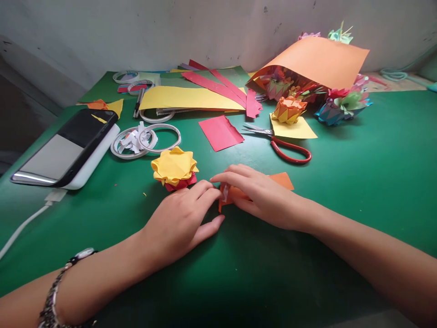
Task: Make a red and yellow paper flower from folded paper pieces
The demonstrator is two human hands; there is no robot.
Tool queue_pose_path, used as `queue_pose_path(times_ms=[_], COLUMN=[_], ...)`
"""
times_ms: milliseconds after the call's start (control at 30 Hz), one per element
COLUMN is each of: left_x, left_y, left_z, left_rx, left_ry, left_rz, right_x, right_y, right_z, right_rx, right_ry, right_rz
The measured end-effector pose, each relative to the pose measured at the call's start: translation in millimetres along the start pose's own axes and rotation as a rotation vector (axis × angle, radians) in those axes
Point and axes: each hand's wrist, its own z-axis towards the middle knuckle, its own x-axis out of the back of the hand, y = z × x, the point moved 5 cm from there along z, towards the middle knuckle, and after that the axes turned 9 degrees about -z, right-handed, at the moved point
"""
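A strip of orange paper (282, 181) lies on the table, partly covered by my right hand (261, 193). That hand holds it down, fingers over the top and thumb at the near side. A small whitish piece of tape (225, 192) shows at the strip's left end. My left hand (186, 214) is beside this end, its fingertips close to or touching the edge, the thumb apart from the fingers. Just beyond my left hand sits a folded paper flower (175, 166), yellow above and red below. Under my right hand, the middle of the strip is hidden.
Red-handled scissors (290, 152) lie beyond my right hand, beside a red paper piece (221, 132). Tape rolls (164, 137) and a phone (64, 146) on a white block are at left. Paper strips (194, 98) and an orange-wrapped bouquet (317, 61) stand at the back.
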Motion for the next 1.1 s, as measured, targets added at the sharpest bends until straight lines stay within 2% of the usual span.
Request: queue_pose_path(times_ms=[133, 367, 467, 567, 667, 800, 900, 967, 1100], left_x=[2.2, 0.9, 4.3, 8.7, 9.9, 8.2, 8.9, 10.6, 11.8], left_y=[-2.8, -8.2, -10.0, -11.2, -10.6, -11.2, -12.2, -12.4, -13.0], left_z=[2.6, 9.6, 10.6, 9.8, 8.9, 7.6, 8.5, 9.9, 11.1], left_rx=[0.076, 0.204, 0.251, 0.311, 0.357, 0.432, 0.464, 0.465, 0.485], left_ry=[0.053, 0.104, 0.136, 0.163, 0.116, 0.013, -0.013, 0.000, 0.055], left_rz=[-0.023, -0.113, -0.288, -0.476, -0.568, -0.658, -0.684, -0.687, -0.781], right_x=[0.1, 3.9, 7.0, 10.7, 14.0, 14.7, 18.6, 25.8, 35.4], right_y=[-0.9, 2.4, 6.2, 9.1, 7.4, 3.4, 2.1, -0.8, -17.2], right_z=[-0.2, 1.1, 0.5, -0.7, -1.1, -0.9, -1.7, -3.5, -7.6], right_rx=[-0.009, -0.128, -0.209, -0.269, -0.257, -0.224, -0.214, -0.180, -0.004], right_ry=[0.003, 0.053, 0.058, 0.090, 0.128, 0.148, 0.232, 0.354, 0.544], right_rz=[0.033, -0.013, 0.113, 0.361, 0.522, 0.574, 0.465, 0.258, -0.227])
